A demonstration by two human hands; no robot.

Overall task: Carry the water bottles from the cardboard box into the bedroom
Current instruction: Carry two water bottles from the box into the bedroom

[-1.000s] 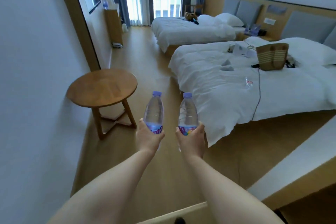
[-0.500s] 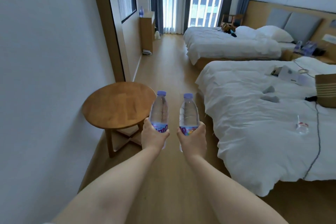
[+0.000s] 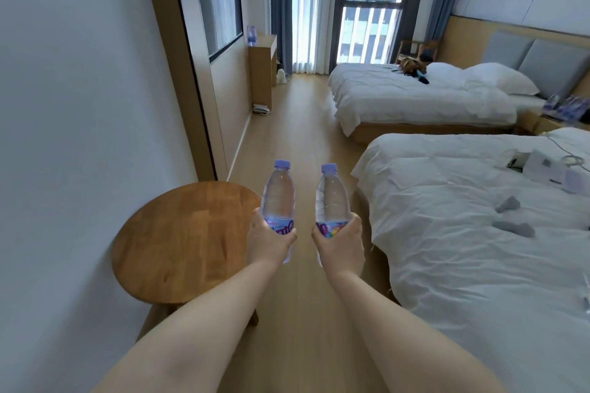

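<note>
The left hand (image 3: 271,241) is wrapped round the labelled lower part of one water bottle (image 3: 278,198), and the right hand (image 3: 340,244) is wrapped the same way round a second water bottle (image 3: 332,201); both bottles stand nearly upright with their purple caps toward twelve o'clock, side by side but apart, neither touching the other. Gripping low on the body leaves the clear upper half free and probably keeps each bottle steady during the walk, one per hand so that two go in a single trip. Both forearms stretch straight ahead from the bottom of the view, roughly parallel, wrists level, thumbs turned inward across the labels. Outward from the hands, a round wooden table (image 3: 182,239) stands at about nine o'clock, against the white wall. A bed (image 3: 479,249) with a rumpled white cover lies at three o'clock, and a second bed (image 3: 415,99) lies beyond it at about one o'clock. The wooden floor (image 3: 300,124) runs on toward the window (image 3: 367,3) at twelve o'clock. The cardboard box is out of view. The bottles seem already inside the bedroom, so what remains is likely choosing where to set them down.
</note>
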